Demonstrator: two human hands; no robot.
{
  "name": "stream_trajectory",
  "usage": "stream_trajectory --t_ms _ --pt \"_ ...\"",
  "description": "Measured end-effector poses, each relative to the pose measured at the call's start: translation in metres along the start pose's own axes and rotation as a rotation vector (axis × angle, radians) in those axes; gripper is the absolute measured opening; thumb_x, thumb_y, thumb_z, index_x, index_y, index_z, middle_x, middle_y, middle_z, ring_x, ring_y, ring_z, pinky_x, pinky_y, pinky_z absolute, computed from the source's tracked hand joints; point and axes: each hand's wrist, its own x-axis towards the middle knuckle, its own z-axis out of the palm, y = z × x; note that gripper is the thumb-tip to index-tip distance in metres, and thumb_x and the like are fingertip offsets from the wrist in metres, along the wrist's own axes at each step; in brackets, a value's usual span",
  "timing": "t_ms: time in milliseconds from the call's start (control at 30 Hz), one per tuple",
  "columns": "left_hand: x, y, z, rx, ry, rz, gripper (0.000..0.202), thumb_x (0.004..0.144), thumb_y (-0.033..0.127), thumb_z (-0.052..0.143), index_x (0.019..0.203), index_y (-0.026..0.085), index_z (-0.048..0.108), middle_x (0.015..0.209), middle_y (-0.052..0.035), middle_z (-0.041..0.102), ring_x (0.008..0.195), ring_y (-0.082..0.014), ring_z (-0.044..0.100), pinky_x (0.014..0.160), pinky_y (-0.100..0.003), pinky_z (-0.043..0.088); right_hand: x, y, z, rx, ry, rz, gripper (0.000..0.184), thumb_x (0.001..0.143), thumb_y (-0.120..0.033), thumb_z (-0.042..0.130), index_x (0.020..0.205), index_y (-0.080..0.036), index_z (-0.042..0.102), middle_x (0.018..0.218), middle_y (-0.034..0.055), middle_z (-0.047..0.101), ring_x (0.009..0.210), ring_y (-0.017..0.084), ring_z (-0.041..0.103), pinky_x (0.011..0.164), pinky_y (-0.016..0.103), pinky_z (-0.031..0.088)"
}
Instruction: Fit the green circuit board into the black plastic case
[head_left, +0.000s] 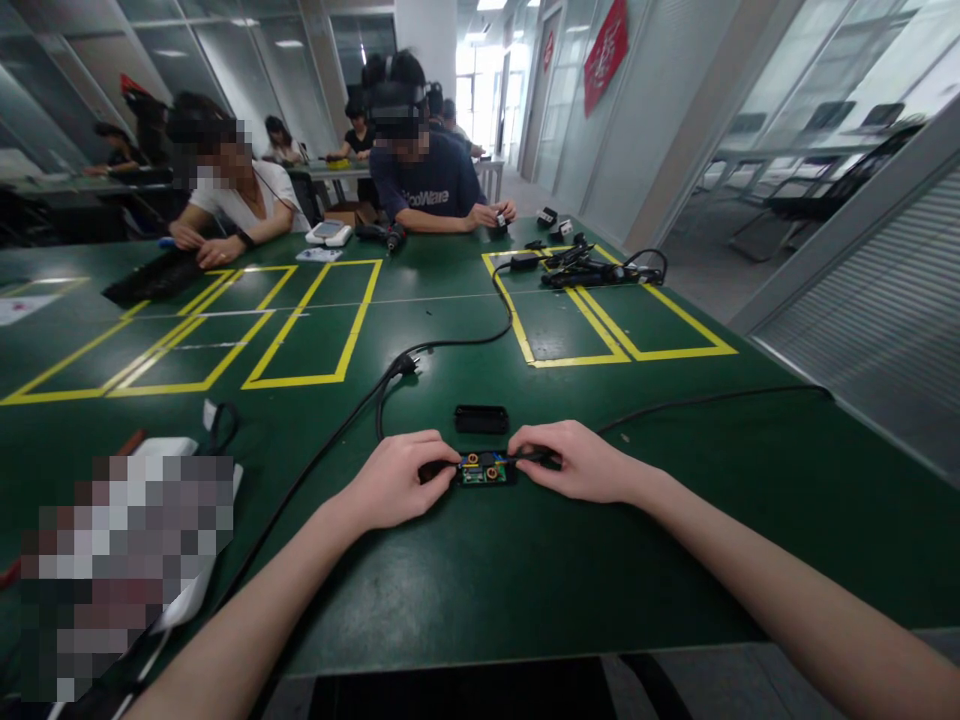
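Seating the circuit board (pixel 475 476), just near of the black casing half (pixel 481 426), seems the step, left hand (pixel 397 480) pinched narrow at its left end, right hand (pixel 574 460) holding a black cable (pixel 525 457), alignment probably called for next.

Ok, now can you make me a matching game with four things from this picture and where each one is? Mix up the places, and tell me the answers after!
Things:
1. Circuit board
2. Small black shell
3. Yellow tape
4. Red banner

Places:
A. Stuck in rectangles on the green table
B. Up on the wall
C. Between the left hand and the right hand
D. Lying just beyond the two hands

Right pairs: 1-C, 2-D, 3-A, 4-B
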Motion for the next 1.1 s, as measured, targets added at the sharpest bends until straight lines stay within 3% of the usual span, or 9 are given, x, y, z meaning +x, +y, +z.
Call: stream_trajectory --t_ms 300,433,567,767,867,1000,1100 --pt "0.002 -0.002 0.0 -0.091 0.034 -0.058 0.013 0.091 0.021 0.067 0.09 0.019 0.08 0.087 -0.0048 0.079 0.077 -0.018 0.071 0.072 -0.028 0.052 0.0 0.003 0.001 0.06 -0.013 0.01 0.02 0.087 -0.032 0.077 0.1 -0.02 0.068 0.085 0.0009 0.07 0.067 0.013 0.06 0.062 0.024 0.044" --pt "0.002 -0.002 0.001 -0.108 0.018 -0.038 0.018 0.094 0.021 0.063 0.082 0.019 0.076 0.086 -0.0052 0.076 0.081 -0.0184 0.071 0.075 -0.028 0.052 0.0 0.005 0.001 0.016 0.013 -0.05 0.018 0.093 -0.035 0.075 0.094 -0.018 0.068 0.086 0.0031 0.07 0.072 0.015 0.063 0.066 0.026 0.045" --pt "0.002 0.002 -0.001 -0.039 -0.003 0.041 0.017 0.097 0.029 0.064 0.088 0.019 0.075 0.089 -0.0053 0.074 0.083 -0.019 0.07 0.077 -0.029 0.053 0.0 0.005 0.001 -0.056 0.043 -0.157 0.023 0.098 -0.037 0.07 0.086 -0.017 0.068 0.087 0.0057 0.069 0.08 0.018 0.064 0.07 0.028 0.048" --pt "0.001 0.006 -0.001 0.137 0.001 0.142 0.014 0.092 0.033 0.074 0.092 0.018 0.073 0.09 -0.005 0.074 0.085 -0.0204 0.067 0.073 -0.03 0.052 -0.003 -0.002 0.001 -0.307 0.073 -0.317 0.02 0.103 -0.029 0.06 0.093 -0.016 0.072 0.09 0.0078 0.071 0.08 0.019 0.063 0.072 0.031 0.048" --pt "0.003 0.004 0.003 0.157 0.013 0.14 0.016 0.091 0.034 0.076 0.093 0.019 0.072 0.09 -0.0044 0.074 0.085 -0.0204 0.067 0.073 -0.031 0.051 -0.003 -0.004 0.001 -0.321 0.1 -0.333 0.019 0.102 -0.029 0.061 0.093 -0.017 0.072 0.089 0.0076 0.071 0.079 0.019 0.063 0.07 0.031 0.048" --pt "0.005 0.004 0.004 0.202 0.081 0.155 0.019 0.093 0.037 0.073 0.089 0.019 0.074 0.087 -0.0041 0.074 0.08 -0.0199 0.067 0.075 -0.034 0.05 0.0 0.0 0.002 -0.145 0.257 -0.303 0.022 0.101 -0.027 0.06 0.083 -0.019 0.071 0.08 0.0051 0.071 0.074 0.017 0.064 0.071 0.032 0.049" --pt "0.006 0.004 0.003 0.242 0.189 0.145 0.023 0.097 0.039 0.067 0.093 0.018 0.075 0.088 -0.0053 0.075 0.081 -0.021 0.067 0.075 -0.036 0.05 0.006 0.006 0.007 -0.128 0.424 -0.133 0.026 0.102 -0.025 0.056 0.082 -0.019 0.072 0.079 0.0053 0.071 0.075 0.019 0.063 0.074 0.035 0.049"
